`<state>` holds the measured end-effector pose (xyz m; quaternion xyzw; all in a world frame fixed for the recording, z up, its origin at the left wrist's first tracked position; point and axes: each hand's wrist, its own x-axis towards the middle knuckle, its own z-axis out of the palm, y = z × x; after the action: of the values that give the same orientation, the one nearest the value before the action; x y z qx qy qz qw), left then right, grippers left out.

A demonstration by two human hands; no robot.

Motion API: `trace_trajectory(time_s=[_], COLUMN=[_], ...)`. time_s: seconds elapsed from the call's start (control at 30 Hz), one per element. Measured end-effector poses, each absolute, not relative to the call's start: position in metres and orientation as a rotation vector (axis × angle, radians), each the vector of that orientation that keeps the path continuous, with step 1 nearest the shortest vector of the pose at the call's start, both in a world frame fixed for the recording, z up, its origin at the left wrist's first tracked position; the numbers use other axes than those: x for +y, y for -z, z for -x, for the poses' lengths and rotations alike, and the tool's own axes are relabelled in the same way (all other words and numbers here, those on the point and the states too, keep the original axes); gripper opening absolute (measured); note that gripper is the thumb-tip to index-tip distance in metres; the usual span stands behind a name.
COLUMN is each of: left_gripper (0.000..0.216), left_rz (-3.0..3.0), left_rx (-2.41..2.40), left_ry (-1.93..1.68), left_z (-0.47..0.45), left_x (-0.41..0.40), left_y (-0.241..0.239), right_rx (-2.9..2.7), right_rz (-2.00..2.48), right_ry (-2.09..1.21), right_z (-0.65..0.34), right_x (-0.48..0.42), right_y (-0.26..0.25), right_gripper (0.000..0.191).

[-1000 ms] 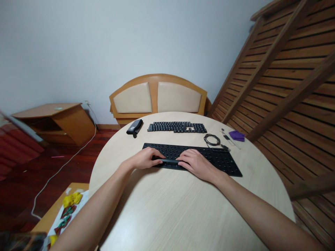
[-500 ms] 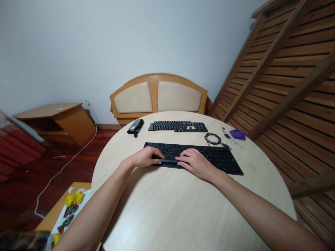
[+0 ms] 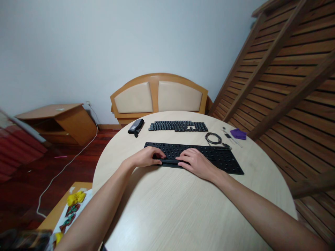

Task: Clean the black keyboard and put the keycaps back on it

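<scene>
A black keyboard base [image 3: 227, 161], stripped of its keycaps, lies flat on the round table with rows of switches showing. Over its front edge is a long dark space bar [image 3: 170, 161]. My left hand [image 3: 148, 157] pinches the bar's left end between thumb and fingers. At the other end, my right hand [image 3: 195, 163] has its thumb and fingers closed on the bar. My fingers cover parts of the switch rows, and whether the bar is seated cannot be made out. Behind the base, loose black keycaps [image 3: 170, 125] are laid out in keyboard order.
A dark folded pouch [image 3: 136, 127] lies at the back left. A coiled cable [image 3: 213, 138], a small thin tool [image 3: 227, 134] and a purple cloth [image 3: 238, 134] are on the right. The pale round table [image 3: 183, 209] stands beside wooden slats [image 3: 288, 69].
Both hands stay in nearly the same place on the space bar. The bar looks slightly tilted, its visible face darker than before. The view has shifted very slightly.
</scene>
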<state>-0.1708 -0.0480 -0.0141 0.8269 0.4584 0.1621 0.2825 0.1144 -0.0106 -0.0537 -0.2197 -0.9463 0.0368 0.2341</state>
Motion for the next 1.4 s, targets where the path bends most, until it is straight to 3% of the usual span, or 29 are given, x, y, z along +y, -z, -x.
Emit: trace_trajectory(time_s=[0.67,1.4], left_gripper=[0.027,0.016], left_rz=[-2.291,-2.352], left_rx=[1.24,1.203], left_ry=[-0.399,-0.409], left_z=[0.172,0.174], left_x=[-0.0456,-0.0454], left_y=[0.0169,0.0168], right_rx=[-2.585,-2.576], right_rz=[0.605,0.576], right_ry=[-0.13,-0.189], right_z=[-0.1138,-0.1162], right_x=[-0.0121,-0.0149], right_y=[0.0545,0.0509], right_gripper=[0.023,0.023])
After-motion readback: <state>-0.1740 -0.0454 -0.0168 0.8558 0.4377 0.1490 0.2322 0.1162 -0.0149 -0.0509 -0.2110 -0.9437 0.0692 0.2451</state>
